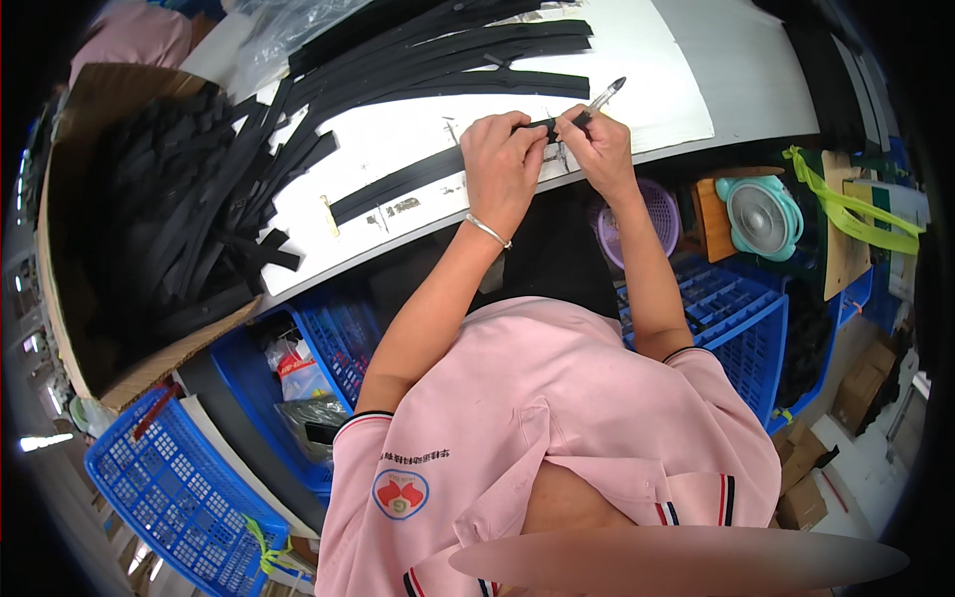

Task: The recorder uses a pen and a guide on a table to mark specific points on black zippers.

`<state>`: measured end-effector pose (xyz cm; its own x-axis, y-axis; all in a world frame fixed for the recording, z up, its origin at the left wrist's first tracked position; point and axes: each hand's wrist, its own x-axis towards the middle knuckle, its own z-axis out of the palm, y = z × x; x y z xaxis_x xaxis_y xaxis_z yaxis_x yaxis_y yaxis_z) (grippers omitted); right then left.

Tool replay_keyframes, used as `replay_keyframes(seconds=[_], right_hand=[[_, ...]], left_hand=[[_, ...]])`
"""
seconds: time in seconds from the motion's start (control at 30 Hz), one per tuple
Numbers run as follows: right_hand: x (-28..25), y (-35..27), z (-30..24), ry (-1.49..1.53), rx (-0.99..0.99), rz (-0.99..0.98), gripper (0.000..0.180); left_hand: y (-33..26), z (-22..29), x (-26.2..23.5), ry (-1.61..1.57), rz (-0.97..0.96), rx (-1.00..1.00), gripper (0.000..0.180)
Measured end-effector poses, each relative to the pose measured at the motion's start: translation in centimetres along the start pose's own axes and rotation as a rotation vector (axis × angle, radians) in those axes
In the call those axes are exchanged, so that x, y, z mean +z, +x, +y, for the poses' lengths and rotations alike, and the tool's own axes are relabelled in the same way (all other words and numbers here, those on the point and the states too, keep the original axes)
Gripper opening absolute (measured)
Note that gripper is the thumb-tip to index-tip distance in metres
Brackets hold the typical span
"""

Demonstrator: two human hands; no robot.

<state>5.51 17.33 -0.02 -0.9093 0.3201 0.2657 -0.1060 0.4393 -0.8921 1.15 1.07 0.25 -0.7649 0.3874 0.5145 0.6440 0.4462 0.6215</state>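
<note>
Black zipper strip (398,184) slants across the table (761,85), centre of frame. Left hand (502,159): grip narrow, pinching the strip. Right hand (600,149): grip round a pen (605,97), at the strip's right end. Step looks like marking; next move probably calls for steadying the strip under the pen. Near table edge just below hands; loose strips (547,84) above, cardboard box (104,85) left. Bare room upper right.

Head-worn fisheye, downward, near the worktable (662,85)
</note>
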Motion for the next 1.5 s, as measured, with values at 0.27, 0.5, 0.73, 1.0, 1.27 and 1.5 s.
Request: replay_keyframes(seconds=[0.27, 0.5, 0.73, 1.0, 1.27, 1.5], right_hand=[[-0.8, -0.7, -0.4, 0.176, 0.117, 0.025, 0.017], [0.0, -0.3, -0.9, 0.084, 0.055, -0.022, 0.012], [1.3, 1.8, -1.7, -0.554, -0.207, -0.071, 0.046], [3.3, 5.4, -1.0, -0.687, -0.188, 0.105, 0.042], [3.3, 5.0, -0.7, -0.416, -0.172, 0.136, 0.037], [5.0, -1.1, -5.0, -0.320, -0.195, 0.023, 0.017]], left_hand=[[-1.5, 0.1, -3.6, -0.042, 0.055, -0.020, 0.028], [-7.8, -6.4, -17.9, 0.558, 0.092, -0.197, 0.045], [-8.2, -10.8, -29.3, 0.941, -0.050, -0.244, 0.039], [-4.7, -11.1, -26.6, 0.751, 0.142, -0.081, 0.015], [-4.7, -6.6, -11.8, 0.315, 0.077, -0.072, 0.013], [-4.6, -4.0, -8.4, 0.228, 0.028, -0.048, 0.010]])
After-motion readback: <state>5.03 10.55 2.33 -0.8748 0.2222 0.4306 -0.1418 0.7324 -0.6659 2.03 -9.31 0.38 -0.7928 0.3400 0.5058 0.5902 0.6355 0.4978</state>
